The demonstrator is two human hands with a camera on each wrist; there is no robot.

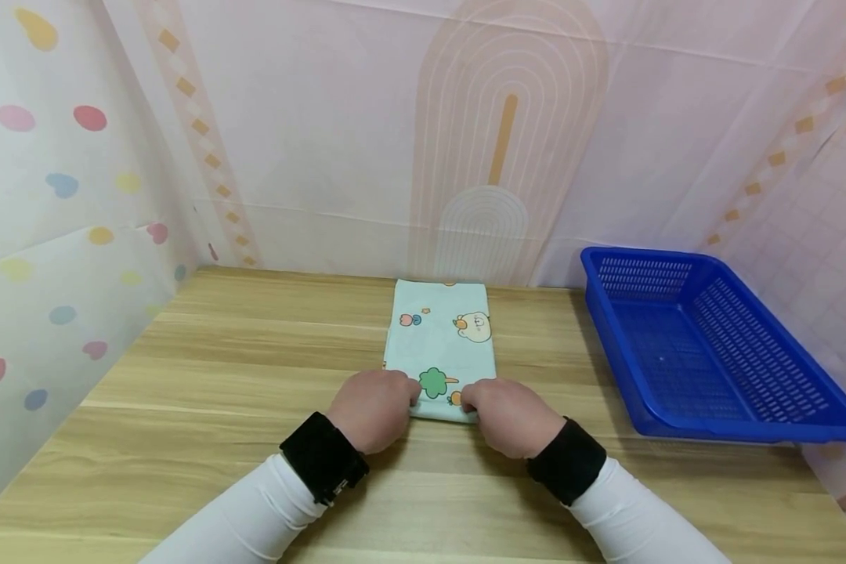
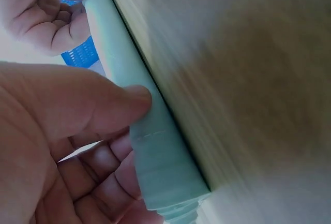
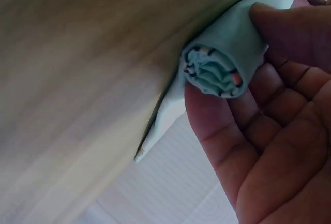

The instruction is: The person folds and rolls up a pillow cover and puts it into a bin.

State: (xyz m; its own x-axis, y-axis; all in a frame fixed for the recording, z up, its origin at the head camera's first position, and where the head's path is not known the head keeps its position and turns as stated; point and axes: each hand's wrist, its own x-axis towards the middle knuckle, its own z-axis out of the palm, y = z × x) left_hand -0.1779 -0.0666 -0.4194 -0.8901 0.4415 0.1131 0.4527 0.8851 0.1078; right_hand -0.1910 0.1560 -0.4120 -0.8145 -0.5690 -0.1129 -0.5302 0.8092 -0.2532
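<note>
A light mint-blue cloth [image 1: 433,337] with cartoon prints lies in a narrow strip on the wooden table, its near end rolled up. My left hand [image 1: 375,409] grips the left part of the roll, thumb on the near side and fingers curled over it. At the right part, my right hand [image 1: 513,417] holds it the same way. The right wrist view shows the spiral end of the roll [image 3: 227,43], with flat cloth running on beyond it. In the left wrist view, layered edges show at the other end of the roll [image 2: 165,167].
A blue plastic basket [image 1: 641,392] with perforated sides stands at the right of the table [image 1: 254,352]. Behind the table hangs a pale patterned backdrop [image 1: 324,157]; a sheet with coloured dots and hearts [image 1: 63,298] covers the left side.
</note>
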